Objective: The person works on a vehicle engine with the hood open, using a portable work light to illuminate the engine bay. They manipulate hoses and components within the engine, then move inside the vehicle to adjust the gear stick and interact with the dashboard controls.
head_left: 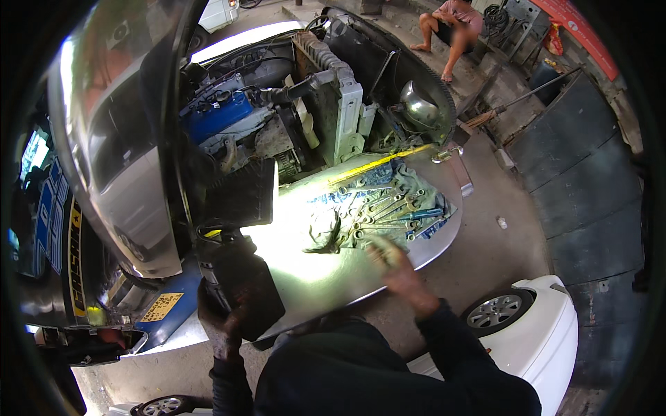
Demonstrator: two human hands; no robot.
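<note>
My left hand (225, 315) is closed around a black, box-shaped work light (243, 277) with a flat black panel hinged above it. Bright light falls from it onto the silver fender (312, 274). Over the fender lies a cloth (420, 191) spread with several wrenches (388, 208) and a blue-handled tool (423, 214). A dark, crumpled item (322, 229) rests at the cloth's left side. My right hand (399, 270) hovers at the near edge of the tools, its fingers smeared by motion. Whether it holds anything is unclear.
Beyond the fender is an open engine bay with a blue engine cover (218, 114). A yellow strip (378, 164) lies along the bay's edge. The raised hood (114, 145) stands at left. A white car (541, 333) is parked at right. A person (458, 21) sits at the back.
</note>
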